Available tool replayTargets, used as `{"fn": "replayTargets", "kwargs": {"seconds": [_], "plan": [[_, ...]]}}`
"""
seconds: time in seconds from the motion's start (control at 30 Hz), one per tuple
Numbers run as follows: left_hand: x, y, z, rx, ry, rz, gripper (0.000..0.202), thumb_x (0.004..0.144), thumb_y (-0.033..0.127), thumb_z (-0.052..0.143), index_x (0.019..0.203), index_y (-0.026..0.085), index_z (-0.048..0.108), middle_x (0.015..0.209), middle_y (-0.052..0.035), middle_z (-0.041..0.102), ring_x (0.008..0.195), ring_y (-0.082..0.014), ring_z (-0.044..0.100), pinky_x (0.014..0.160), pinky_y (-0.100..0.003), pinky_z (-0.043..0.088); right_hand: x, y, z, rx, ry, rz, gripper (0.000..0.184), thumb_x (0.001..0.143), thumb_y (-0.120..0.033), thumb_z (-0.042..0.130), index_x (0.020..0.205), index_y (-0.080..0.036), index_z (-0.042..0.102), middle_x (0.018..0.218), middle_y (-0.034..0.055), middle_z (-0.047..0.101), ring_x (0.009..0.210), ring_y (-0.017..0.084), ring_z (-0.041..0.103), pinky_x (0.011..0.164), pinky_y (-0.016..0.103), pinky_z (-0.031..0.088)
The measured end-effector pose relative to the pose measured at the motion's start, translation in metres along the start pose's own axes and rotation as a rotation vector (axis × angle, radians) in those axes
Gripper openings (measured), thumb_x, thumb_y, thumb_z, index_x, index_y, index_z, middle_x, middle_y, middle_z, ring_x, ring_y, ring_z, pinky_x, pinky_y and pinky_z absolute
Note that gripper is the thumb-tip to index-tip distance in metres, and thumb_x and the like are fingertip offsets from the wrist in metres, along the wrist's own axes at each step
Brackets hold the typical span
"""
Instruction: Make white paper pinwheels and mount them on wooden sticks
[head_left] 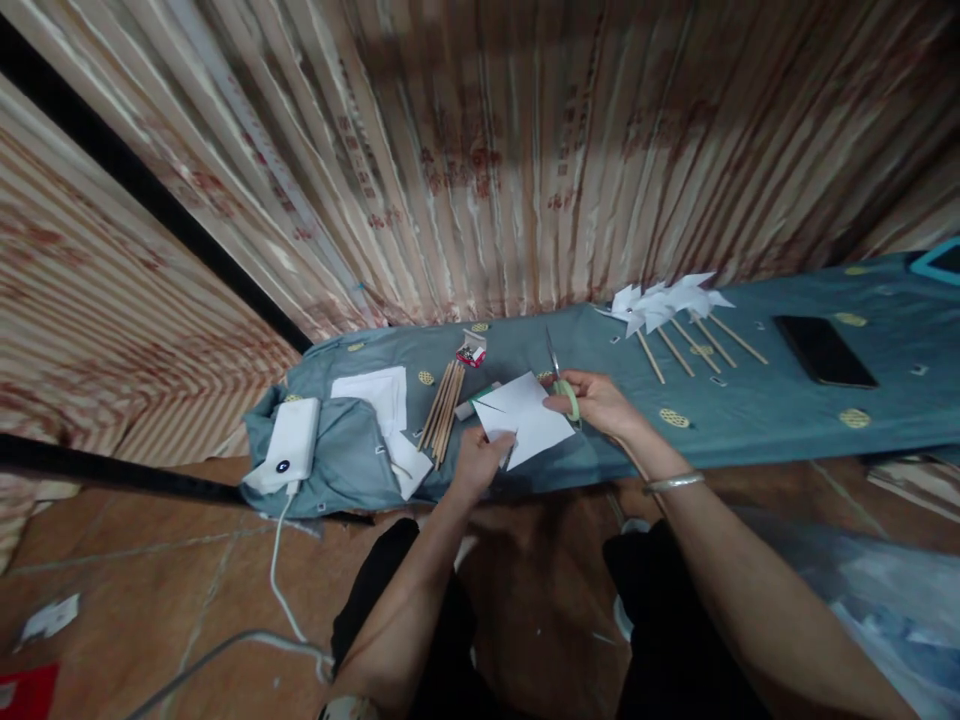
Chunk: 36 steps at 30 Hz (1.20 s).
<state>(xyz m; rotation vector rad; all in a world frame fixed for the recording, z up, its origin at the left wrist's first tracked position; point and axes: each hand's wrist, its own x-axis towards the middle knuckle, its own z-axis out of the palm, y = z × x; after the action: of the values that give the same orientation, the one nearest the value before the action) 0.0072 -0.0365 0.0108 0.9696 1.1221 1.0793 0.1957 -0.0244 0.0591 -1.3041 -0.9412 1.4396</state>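
Observation:
My left hand point(480, 462) pinches the lower left side of a square of white paper point(534, 418), thumb on top. Slits run inward from its left corner and its lower edge. My right hand point(598, 402) holds a pair of scissors point(568, 396) by the light green handles, with the blades pointing up and away from the paper. The fingertips of this hand also touch the paper's right side. Just left of the paper lies a bundle of thin wooden sticks point(441, 415). Beyond the sticks is a small opened red-and-white box point(472, 349) of tiny items.
White paper sheets point(369, 388) and a white power bank point(294, 438) with a cable lie left on the cloth-covered bench point(645, 440). Several white paper pinwheels point(664, 303) on sticks and a black phone point(825, 351) lie right. A striped curtain point(480, 160) hangs behind.

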Motion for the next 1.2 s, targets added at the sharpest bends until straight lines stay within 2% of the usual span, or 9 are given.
{"fn": "replayTargets", "kwargs": {"seconds": [0.13, 0.27, 0.43, 0.57, 0.67, 0.77, 0.97, 1.07, 1.2], "plan": [[0.000, 0.028, 0.002, -0.310, -0.045, -0.070, 0.034, 0.057, 0.042, 0.080, 0.074, 0.014, 0.071, 0.074, -0.0044, 0.071, 0.068, -0.0160, 0.064, 0.067, -0.028, 0.048, 0.014, 0.003, 0.007, 0.100, 0.171, -0.122, 0.045, 0.036, -0.030, 0.089, 0.073, -0.017, 0.066, 0.056, -0.0068, 0.060, 0.052, 0.008, 0.048, 0.052, 0.023, 0.036], [0.000, 0.037, 0.014, -0.365, -0.090, -0.057, 0.036, 0.055, 0.039, 0.085, 0.075, 0.015, 0.068, 0.084, -0.0047, 0.070, 0.081, -0.0162, 0.066, 0.076, -0.028, 0.048, 0.027, 0.012, 0.019, 0.212, 0.323, -0.163, 0.047, 0.041, -0.042, 0.086, 0.076, -0.019, 0.064, 0.054, -0.0078, 0.055, 0.051, 0.008, 0.044, 0.051, 0.024, 0.034], [0.009, 0.030, 0.028, -0.388, 0.040, -0.041, 0.037, 0.055, 0.038, 0.086, 0.071, 0.015, 0.063, 0.077, -0.0018, 0.067, 0.073, -0.0134, 0.064, 0.072, -0.027, 0.048, 0.031, 0.018, 0.036, 0.264, 0.337, -0.176, 0.049, 0.039, -0.045, 0.085, 0.074, -0.019, 0.063, 0.055, -0.0062, 0.056, 0.053, 0.010, 0.047, 0.052, 0.025, 0.037], [0.018, 0.029, 0.026, -0.396, 0.144, -0.022, 0.042, 0.062, 0.031, 0.082, 0.099, 0.019, 0.065, 0.101, -0.0051, 0.071, 0.084, -0.0165, 0.067, 0.070, -0.027, 0.050, 0.029, 0.022, 0.041, 0.244, 0.300, -0.169, 0.047, 0.041, -0.045, 0.085, 0.075, -0.019, 0.065, 0.061, -0.0027, 0.062, 0.058, 0.013, 0.053, 0.057, 0.027, 0.042], [0.023, 0.028, 0.020, -0.373, 0.184, -0.041, 0.044, 0.066, 0.025, 0.079, 0.107, 0.020, 0.064, 0.108, -0.0066, 0.071, 0.088, -0.0170, 0.069, 0.069, -0.025, 0.052, 0.025, 0.025, 0.038, 0.192, 0.244, -0.156, 0.047, 0.044, -0.047, 0.085, 0.076, -0.019, 0.066, 0.063, -0.0019, 0.063, 0.058, 0.012, 0.053, 0.056, 0.026, 0.043], [0.028, 0.025, 0.015, -0.321, 0.234, -0.055, 0.039, 0.069, 0.025, 0.077, 0.105, 0.019, 0.065, 0.107, -0.0082, 0.072, 0.088, -0.0180, 0.070, 0.066, -0.024, 0.053, 0.016, 0.027, 0.029, 0.122, 0.141, -0.163, 0.044, 0.057, -0.056, 0.079, 0.078, -0.019, 0.067, 0.067, 0.0008, 0.066, 0.058, 0.013, 0.054, 0.056, 0.026, 0.044], [0.028, 0.031, 0.012, -0.303, 0.262, -0.035, 0.030, 0.068, 0.020, 0.073, 0.098, 0.017, 0.067, 0.099, -0.0067, 0.074, 0.092, -0.0193, 0.071, 0.076, -0.027, 0.056, -0.014, 0.039, 0.010, 0.030, -0.139, -0.019, 0.052, 0.071, -0.066, 0.068, 0.087, -0.016, 0.068, 0.075, 0.0047, 0.070, 0.062, 0.013, 0.059, 0.056, 0.024, 0.044], [0.025, 0.040, 0.013, -0.293, 0.288, 0.008, 0.031, 0.066, 0.019, 0.073, 0.097, 0.016, 0.068, 0.092, -0.0070, 0.075, 0.089, -0.0199, 0.071, 0.078, -0.028, 0.056, -0.032, 0.048, 0.006, 0.021, -0.301, 0.015, 0.052, 0.074, -0.063, 0.067, 0.099, -0.017, 0.068, 0.081, 0.0047, 0.072, 0.065, 0.013, 0.060, 0.058, 0.024, 0.045], [0.022, 0.045, 0.020, -0.234, 0.291, 0.010, 0.031, 0.067, 0.024, 0.074, 0.096, 0.015, 0.069, 0.095, -0.0089, 0.075, 0.089, -0.0216, 0.071, 0.077, -0.030, 0.056, -0.053, 0.055, 0.004, -0.026, -0.420, -0.017, 0.049, 0.077, -0.058, 0.067, 0.105, -0.018, 0.069, 0.085, 0.0047, 0.070, 0.071, 0.015, 0.061, 0.063, 0.026, 0.048]]}}
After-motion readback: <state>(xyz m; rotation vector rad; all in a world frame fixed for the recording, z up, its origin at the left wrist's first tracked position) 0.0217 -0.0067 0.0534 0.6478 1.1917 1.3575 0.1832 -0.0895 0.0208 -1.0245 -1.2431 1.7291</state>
